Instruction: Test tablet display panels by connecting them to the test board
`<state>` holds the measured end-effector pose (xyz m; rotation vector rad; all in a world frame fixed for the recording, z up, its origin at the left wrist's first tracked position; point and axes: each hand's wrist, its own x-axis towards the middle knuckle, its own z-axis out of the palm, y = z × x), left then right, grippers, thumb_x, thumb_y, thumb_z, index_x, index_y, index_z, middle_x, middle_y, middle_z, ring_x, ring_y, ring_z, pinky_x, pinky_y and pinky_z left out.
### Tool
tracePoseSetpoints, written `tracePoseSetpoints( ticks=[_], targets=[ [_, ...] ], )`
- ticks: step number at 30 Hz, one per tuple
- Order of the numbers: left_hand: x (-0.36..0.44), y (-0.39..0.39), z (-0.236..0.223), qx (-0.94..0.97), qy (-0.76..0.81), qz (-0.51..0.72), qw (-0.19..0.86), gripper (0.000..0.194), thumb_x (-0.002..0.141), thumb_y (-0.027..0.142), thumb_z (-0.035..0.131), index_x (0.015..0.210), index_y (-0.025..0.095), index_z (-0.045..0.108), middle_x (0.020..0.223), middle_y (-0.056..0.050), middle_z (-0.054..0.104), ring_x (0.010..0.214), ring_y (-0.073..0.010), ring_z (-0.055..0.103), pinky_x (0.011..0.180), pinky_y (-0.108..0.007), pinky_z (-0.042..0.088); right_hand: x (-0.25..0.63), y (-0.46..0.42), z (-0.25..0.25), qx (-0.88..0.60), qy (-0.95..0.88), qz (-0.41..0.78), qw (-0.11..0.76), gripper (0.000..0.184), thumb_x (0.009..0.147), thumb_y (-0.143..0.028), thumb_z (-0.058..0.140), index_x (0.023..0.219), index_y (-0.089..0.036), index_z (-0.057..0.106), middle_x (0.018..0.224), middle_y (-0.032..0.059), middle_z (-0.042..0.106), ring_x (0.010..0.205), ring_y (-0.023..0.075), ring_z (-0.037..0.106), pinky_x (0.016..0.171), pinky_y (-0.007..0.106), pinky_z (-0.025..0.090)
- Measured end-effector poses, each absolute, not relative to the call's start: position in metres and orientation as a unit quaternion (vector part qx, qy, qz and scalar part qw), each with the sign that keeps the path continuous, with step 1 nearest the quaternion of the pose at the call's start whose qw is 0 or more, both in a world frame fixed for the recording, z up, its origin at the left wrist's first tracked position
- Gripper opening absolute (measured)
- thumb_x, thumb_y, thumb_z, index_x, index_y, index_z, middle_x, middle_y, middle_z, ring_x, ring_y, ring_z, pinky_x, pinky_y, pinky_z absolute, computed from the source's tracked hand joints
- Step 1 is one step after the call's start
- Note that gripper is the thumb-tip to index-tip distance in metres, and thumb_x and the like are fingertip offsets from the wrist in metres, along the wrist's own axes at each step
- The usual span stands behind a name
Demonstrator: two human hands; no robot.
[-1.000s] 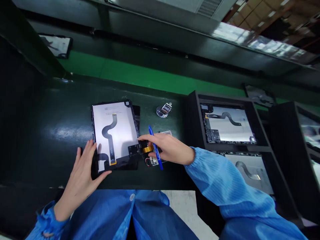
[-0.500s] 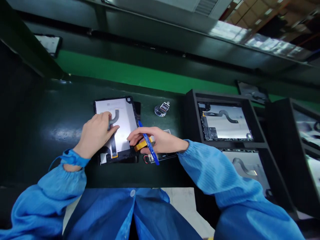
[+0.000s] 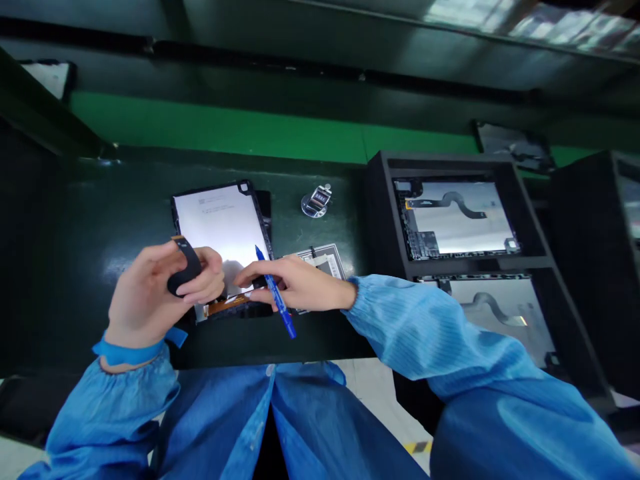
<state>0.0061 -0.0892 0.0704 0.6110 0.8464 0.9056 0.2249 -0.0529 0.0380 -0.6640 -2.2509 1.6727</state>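
My left hand [image 3: 163, 287] is closed around a dark ribbon cable [image 3: 189, 260], whose gold-tipped end sticks up above the fingers. It is raised over the lower left of a tablet screen panel [image 3: 220, 217], which lies white back up on the bench. My right hand [image 3: 295, 283] is at the panel's lower right edge, with a blue pen [image 3: 276, 300] held slantwise between its fingers. Its fingertips are close to an orange-brown strip [image 3: 227, 305] along the panel's lower edge. A small dark piece is partly hidden under the right fingers; I cannot make out what it is.
A metal tally counter [image 3: 316, 201] stands beyond my right hand. Under that hand lies a flat part with a printed frame [image 3: 327, 257]. To the right, a black divided rack [image 3: 385, 220] holds screen panels with cables [image 3: 470, 233]. Another panel [image 3: 515, 147] rests behind it.
My left hand has lifted off the panel and moved left and nearer, turning up the cable end. My right hand has shifted slightly left; the yellow roll in it no longer shows.
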Motion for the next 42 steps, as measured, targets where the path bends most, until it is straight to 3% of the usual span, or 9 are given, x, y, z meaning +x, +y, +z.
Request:
tracePoseSetpoints(
  ticks=[4,8,11,14,17,21,27,34,42],
  targets=[
    [0.007,-0.094,0.071,0.222,0.374,0.462,0.773,0.021,0.077,0.023,0.061,0.062,0.016,0.05,0.055,0.004,0.025,0.048,-0.0079,0.03,0.048,-0.021,0.039,0.215,-0.065,0.029,-0.215,-0.899,0.376,0.067,0.043,0.088,-0.026,0.066,0.128,-0.017,0.053,0.104,0.0066,0.068,0.073,0.0149,0.062,0.06,0.025,0.042],
    [0.004,-0.101,0.068,0.207,0.35,0.513,0.755,0.028,0.073,0.021,0.068,0.063,0.017,0.043,0.057,0.005,0.024,0.05,-0.0071,0.026,0.049,-0.02,0.038,0.202,-0.073,0.021,-0.236,-0.927,0.287,0.055,0.038,0.094,-0.021,0.054,0.131,-0.016,0.05,0.105,0.0092,0.065,0.065,0.0158,0.058,0.052,0.026,0.033],
    [0.0,-0.106,0.067,0.213,0.353,0.548,0.727,0.025,0.073,0.019,0.069,0.066,0.017,0.045,0.055,0.006,0.026,0.051,-0.0072,0.028,0.051,-0.019,0.039,0.198,-0.071,0.021,-0.252,-0.899,0.345,0.089,0.028,0.094,-0.019,0.056,0.122,-0.018,0.057,0.097,0.0053,0.066,0.07,0.0147,0.059,0.059,0.025,0.036],
    [-0.002,-0.109,0.069,0.242,0.373,0.579,0.684,0.02,0.071,0.018,0.071,0.068,0.015,0.051,0.052,0.006,0.029,0.05,-0.0071,0.029,0.052,-0.019,0.039,0.203,-0.063,0.029,-0.265,-0.852,0.433,0.125,0.01,0.092,-0.023,0.063,0.099,-0.018,0.065,0.084,0.0005,0.066,0.069,0.0114,0.057,0.064,0.023,0.037],
    [0.001,-0.113,0.07,0.306,0.41,0.589,0.625,0.014,0.073,0.02,0.072,0.068,0.013,0.06,0.049,0.005,0.035,0.049,-0.0077,0.035,0.053,-0.021,0.039,0.211,-0.058,0.041,-0.259,-0.79,0.536,0.145,0.013,0.091,-0.029,0.065,0.089,-0.017,0.065,0.071,-0.0031,0.063,0.061,0.0083,0.054,0.062,0.021,0.038],
    [0.01,-0.119,0.067,0.377,0.484,0.596,0.518,0.002,0.073,0.016,0.073,0.075,0.017,0.074,0.048,0.003,0.049,0.047,-0.0091,0.041,0.053,-0.026,0.038,0.218,-0.058,0.055,-0.253,-0.711,0.636,0.163,0.018,0.094,-0.033,0.06,0.092,-0.016,0.065,0.073,-0.0017,0.066,0.058,0.0073,0.057,0.059,0.019,0.041],
    [0.02,-0.129,0.062,0.462,0.603,0.516,0.396,0.01,0.073,0.015,0.079,0.074,0.025,0.076,0.063,0.005,0.065,0.056,-0.0088,0.05,0.054,-0.023,0.04,0.221,-0.063,0.063,-0.255,-0.714,0.611,0.228,0.022,0.095,-0.032,0.058,0.092,-0.014,0.069,0.065,-0.0028,0.062,0.062,0.0077,0.057,0.063,0.018,0.042],
    [0.023,-0.134,0.057,0.546,0.601,0.478,0.335,0.009,0.074,0.016,0.078,0.074,0.025,0.075,0.066,0.006,0.069,0.056,-0.0081,0.058,0.053,-0.016,0.044,0.223,-0.063,0.061,-0.26,-0.741,0.575,0.229,0.024,0.094,-0.037,0.06,0.092,-0.016,0.072,0.073,-0.0015,0.068,0.059,0.0075,0.054,0.058,0.02,0.038],
    [0.028,-0.135,0.057,0.548,0.645,0.443,0.296,0.003,0.076,0.022,0.076,0.074,0.023,0.074,0.064,0.005,0.067,0.053,-0.01,0.056,0.049,-0.021,0.042,0.223,-0.063,0.061,-0.266,-0.75,0.562,0.226,0.023,0.095,-0.034,0.057,0.093,-0.016,0.071,0.076,-0.0007,0.07,0.062,0.0081,0.056,0.059,0.02,0.038]
  ],
)
